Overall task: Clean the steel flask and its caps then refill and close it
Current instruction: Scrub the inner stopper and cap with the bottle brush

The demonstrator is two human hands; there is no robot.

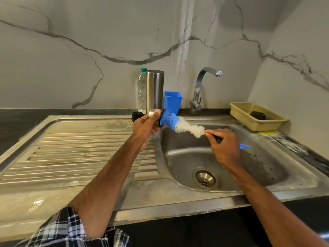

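Our left hand [144, 126] holds the steel cap [152, 113], fingers and thumb curled round it, and our right hand [224, 148] pinches the handle of the bottle brush [187, 128], whose blue tip is pushed into the cap, both above the sink [187, 157]. Just behind the left hand the steel flask [154, 90] stands upright beside a plastic water bottle [141, 91], and the black inner cap [137, 116] lies just left of that hand. We judge the cleaning is midway: no water runs from the tap [199, 86], rinsing, refilling and closing are left, and whether the flask is already washed we cannot tell.
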